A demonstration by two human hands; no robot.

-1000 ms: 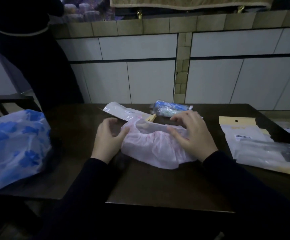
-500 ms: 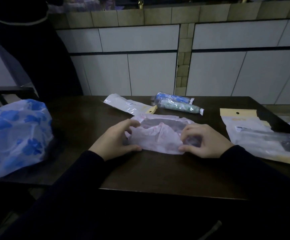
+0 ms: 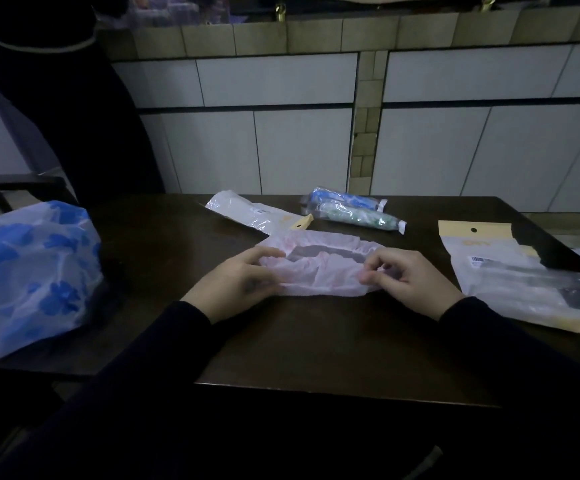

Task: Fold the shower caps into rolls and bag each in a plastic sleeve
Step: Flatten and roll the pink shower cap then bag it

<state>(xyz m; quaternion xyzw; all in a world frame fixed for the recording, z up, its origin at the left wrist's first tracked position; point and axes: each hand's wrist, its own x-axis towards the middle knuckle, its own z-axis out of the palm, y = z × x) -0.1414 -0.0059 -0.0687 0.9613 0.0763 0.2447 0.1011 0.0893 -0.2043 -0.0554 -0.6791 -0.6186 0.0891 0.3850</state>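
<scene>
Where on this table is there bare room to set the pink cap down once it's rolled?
Bare dark wood table lies along the near edge, in front of both hands, and between the blue-flowered plastic bag and the left hand. The far side is crowded: a white sleeved pack and two bagged rolls. The stack of empty plastic sleeves fills the right.

Shower cap (image 3: 319, 271) mid-table (image 3: 316, 348), probably sleeves (image 3: 524, 282) right.

1. Left hand (image 3: 240, 282) and right hand (image 3: 409, 278) pinch opposite ends of pink shower cap (image 3: 319, 271), flattened on dark table (image 3: 316, 341).
2. Two bagged rolls (image 3: 350, 213) lie far centre.
3. Empty sleeves (image 3: 524, 278) lie right.
4. Blue-patterned bag (image 3: 28, 275) sits left.
</scene>
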